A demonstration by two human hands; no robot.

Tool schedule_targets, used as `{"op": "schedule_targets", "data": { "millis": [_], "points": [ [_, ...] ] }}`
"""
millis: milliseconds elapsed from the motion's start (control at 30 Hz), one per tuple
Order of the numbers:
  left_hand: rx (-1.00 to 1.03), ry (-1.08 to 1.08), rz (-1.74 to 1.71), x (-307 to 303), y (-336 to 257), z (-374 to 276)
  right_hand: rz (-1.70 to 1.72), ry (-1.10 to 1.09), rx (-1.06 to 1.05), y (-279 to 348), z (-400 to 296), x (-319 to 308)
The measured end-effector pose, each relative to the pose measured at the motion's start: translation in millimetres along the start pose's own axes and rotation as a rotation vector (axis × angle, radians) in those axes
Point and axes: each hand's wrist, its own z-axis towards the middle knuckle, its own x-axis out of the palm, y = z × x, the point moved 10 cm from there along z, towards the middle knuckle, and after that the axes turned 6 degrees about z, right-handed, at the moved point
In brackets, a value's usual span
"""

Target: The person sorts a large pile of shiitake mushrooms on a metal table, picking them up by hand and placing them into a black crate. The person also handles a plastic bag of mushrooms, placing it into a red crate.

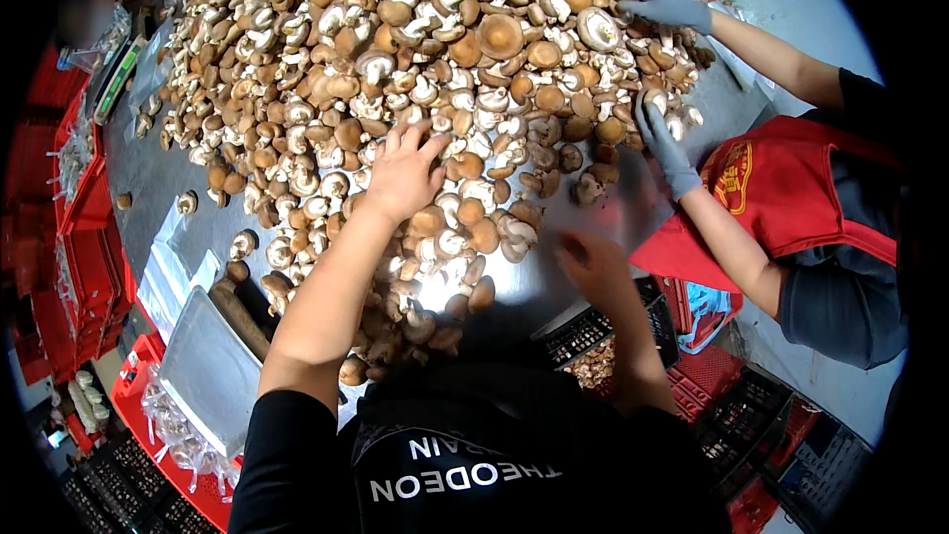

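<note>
A large heap of shiitake mushrooms [500,37], brown caps and pale stems mixed, covers much of a metal table [148,178] before me. My left hand [404,174] lies palm down on the near middle of the heap, its fingers spread among the caps. Mushrooms right under that palm are hidden. Blurred by motion, my right hand [593,259] is over the table's near right edge, apart from the heap. Its fingers look bent, and whether anything is between them cannot be made out. Below it, a black crate [571,334] contains small mushroom pieces.
At the right, a co-worker in a red apron [778,178] has two grey-gloved hands [656,0] at the heap. A metal tray [211,371] stands at near left, beside a red crate of bagged mushrooms [185,452]. Plastic bags [174,259] and a green-lit device [118,81] line the left edge.
</note>
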Motion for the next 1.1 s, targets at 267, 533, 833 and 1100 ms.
{"op": "schedule_targets", "data": {
  "millis": [267, 533, 833, 1100],
  "points": [
    [-0.037, 0.178, -0.192, -21, 19, -83, -0.336, -0.104, -0.512, 135, 145, 153],
    [-0.340, -0.138, -0.059, -58, 113, -54, 0.008, 0.296, -0.368, 139, 145, 175],
    [-0.284, -0.158, -0.314, -42, 98, -99, -0.283, 0.174, -0.488, 177, 141, 195],
    [-0.533, -0.197, -0.368, -88, 144, -101, 0.079, 0.236, -0.244, 193, 183, 133]
  ]
}}
